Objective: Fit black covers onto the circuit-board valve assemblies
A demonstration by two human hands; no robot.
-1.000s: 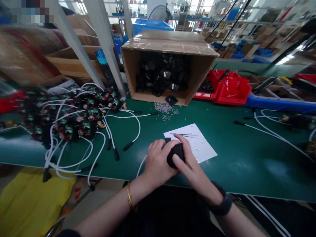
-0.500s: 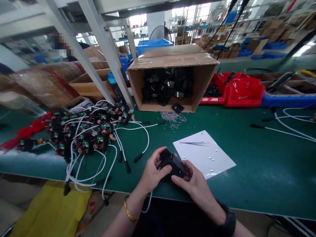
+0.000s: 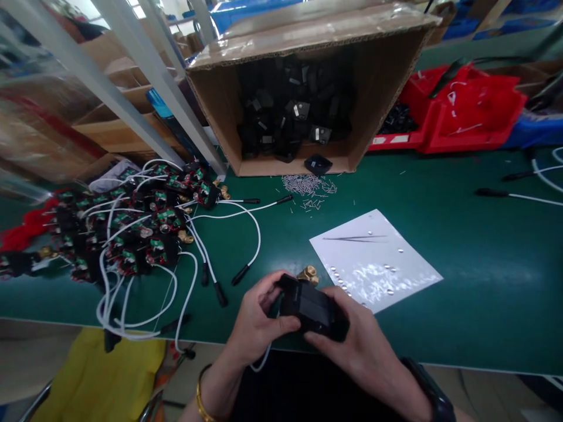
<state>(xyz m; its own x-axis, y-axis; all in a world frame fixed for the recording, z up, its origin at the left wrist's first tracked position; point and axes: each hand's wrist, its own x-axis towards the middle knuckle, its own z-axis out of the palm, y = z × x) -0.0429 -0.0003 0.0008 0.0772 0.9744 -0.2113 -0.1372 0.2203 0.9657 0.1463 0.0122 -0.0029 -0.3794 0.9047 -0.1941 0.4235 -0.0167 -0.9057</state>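
Note:
Both my hands grip one black plastic housing [image 3: 310, 308] just above the near edge of the green table [image 3: 475, 293]. My left hand [image 3: 257, 319] wraps its left end, thumb on top. My right hand [image 3: 356, 346] closes round its right end. A brass fitting [image 3: 308, 274] sticks out behind the housing, and a white cable [image 3: 260, 360] hangs below it. Just right of the hands lies a white paper sheet [image 3: 373, 261] with thin tweezers [image 3: 354, 238] and several small shiny beads on it.
A cardboard box [image 3: 308, 88] on its side holds many black housings. Small metal pins [image 3: 308, 189] are scattered in front of it. A heap of wired assemblies with white cables [image 3: 136, 228] fills the left. Red bins [image 3: 461, 111] stand at the back right. Metal frame posts [image 3: 153, 88] rise at the left.
The view has moved closer to the box and tipped down. My hands have turned the black housing, so the brass fitting now shows behind it. More beads are visible on the paper.

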